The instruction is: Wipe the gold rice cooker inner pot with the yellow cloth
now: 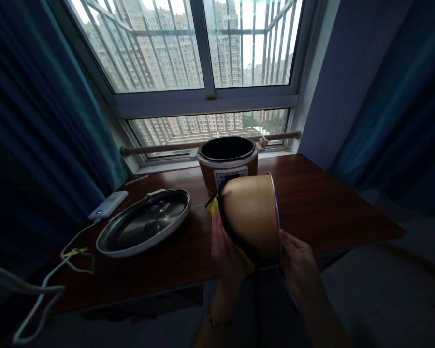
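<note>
A golden rice cooker inner pot (252,212) is tipped on its side above the table's front edge, its rim to the right. My right hand (297,256) pinches that rim between thumb and fingers. Against the pot's base, my left hand (226,249) presses a yellow cloth (247,263) with a dark border, fingers close together over it. Behind the pot stands the rice cooker body (229,164), its top uncovered and its front label partly hidden. To the left lies the round lid (148,224), its shiny inner side up.
The dark reddish wooden table (319,208) stands under a barred window. A white power bank (108,205) with a white cable (50,275) sits at the left edge. Blue curtains (50,106) hang on both sides. A rod (166,148) runs along the sill behind the cooker.
</note>
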`<state>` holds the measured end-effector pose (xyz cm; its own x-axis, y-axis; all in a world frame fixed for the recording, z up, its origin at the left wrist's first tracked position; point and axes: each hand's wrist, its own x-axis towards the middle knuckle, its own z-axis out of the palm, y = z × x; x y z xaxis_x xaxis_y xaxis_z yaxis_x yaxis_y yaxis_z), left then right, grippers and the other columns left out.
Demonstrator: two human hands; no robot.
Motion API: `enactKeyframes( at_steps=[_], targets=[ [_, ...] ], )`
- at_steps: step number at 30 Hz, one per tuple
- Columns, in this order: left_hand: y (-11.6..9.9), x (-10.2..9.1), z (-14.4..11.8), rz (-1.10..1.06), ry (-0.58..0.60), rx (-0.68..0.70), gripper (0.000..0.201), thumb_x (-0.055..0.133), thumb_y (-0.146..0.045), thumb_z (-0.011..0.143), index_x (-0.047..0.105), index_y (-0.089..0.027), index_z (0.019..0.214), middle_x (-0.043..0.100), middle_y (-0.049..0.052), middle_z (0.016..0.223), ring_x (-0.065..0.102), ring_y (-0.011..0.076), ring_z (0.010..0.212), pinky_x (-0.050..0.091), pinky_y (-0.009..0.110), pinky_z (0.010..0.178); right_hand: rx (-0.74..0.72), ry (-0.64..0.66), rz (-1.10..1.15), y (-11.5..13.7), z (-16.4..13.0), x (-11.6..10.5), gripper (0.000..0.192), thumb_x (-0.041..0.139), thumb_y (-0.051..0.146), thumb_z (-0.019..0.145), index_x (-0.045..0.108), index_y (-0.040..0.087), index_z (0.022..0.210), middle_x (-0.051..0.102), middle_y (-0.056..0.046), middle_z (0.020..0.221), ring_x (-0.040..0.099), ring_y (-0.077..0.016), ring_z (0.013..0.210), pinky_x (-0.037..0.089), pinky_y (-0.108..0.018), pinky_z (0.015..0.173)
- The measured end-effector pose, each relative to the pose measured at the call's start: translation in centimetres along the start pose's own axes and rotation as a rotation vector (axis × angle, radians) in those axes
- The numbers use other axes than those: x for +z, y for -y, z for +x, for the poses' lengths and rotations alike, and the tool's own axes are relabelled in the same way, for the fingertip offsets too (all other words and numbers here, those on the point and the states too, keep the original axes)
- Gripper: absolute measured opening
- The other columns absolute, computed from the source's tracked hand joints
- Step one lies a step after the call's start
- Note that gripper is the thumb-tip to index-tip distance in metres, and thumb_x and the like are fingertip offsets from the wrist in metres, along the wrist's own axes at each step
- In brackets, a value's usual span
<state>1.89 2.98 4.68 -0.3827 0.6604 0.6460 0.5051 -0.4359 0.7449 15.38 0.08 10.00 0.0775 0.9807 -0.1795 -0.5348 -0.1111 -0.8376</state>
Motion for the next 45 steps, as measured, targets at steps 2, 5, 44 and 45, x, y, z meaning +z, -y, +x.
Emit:
enactKeyframes(
  at_steps=[2,5,44,45],
  targets=[
    [0.3,0.1,-0.2,-0.143,0.009,-0.174,0.046,0.027,-0.032,0.093,0.031,-0.018,0.137,0.041,0.011,0.138,0.04,0.0198,0.126,0.033,0.036,0.105,0.004,0.023,0.021,0.0,0.2,0.1,0.035,0.066,0.043,0.07,0.069,0.014,0.09,0.068,-0.006,0.083,0.062,-0.0193,0.079,0.048,-0.031,0.071],
    [0.4,0.1,-0.4,-0.237,-0.006,-0.281,0.047,0.028,-0.038,0.092,0.035,-0.018,0.134,0.044,0.01,0.136,0.042,0.0197,0.123,0.034,0.035,0.104,-0.004,0.059,-0.001,-0.3,0.5,-0.4,0.038,0.065,0.044,0.071,0.067,0.016,0.098,0.068,-0.007,0.093,0.062,-0.0197,0.086,0.049,-0.032,0.075],
    [2.3,0.1,-1.4,0.174,0.022,0.312,0.05,0.036,-0.021,0.088,0.032,-0.017,0.137,0.031,0.012,0.144,0.025,0.0272,0.134,0.023,0.048,0.109,0.022,-0.005,0.076,0.3,0.0,0.3,0.028,0.071,0.039,0.065,0.071,0.016,0.081,0.067,-0.003,0.072,0.059,-0.0157,0.069,0.047,-0.028,0.067],
    [2.6,0.2,-1.4,0.065,0.01,0.206,0.048,0.033,-0.024,0.09,0.032,-0.016,0.137,0.031,0.012,0.144,0.028,0.0256,0.133,0.026,0.045,0.108,0.027,-0.005,0.09,0.6,0.1,0.6,0.028,0.072,0.039,0.065,0.071,0.016,0.081,0.067,-0.003,0.073,0.06,-0.0163,0.071,0.047,-0.029,0.069]
  ],
)
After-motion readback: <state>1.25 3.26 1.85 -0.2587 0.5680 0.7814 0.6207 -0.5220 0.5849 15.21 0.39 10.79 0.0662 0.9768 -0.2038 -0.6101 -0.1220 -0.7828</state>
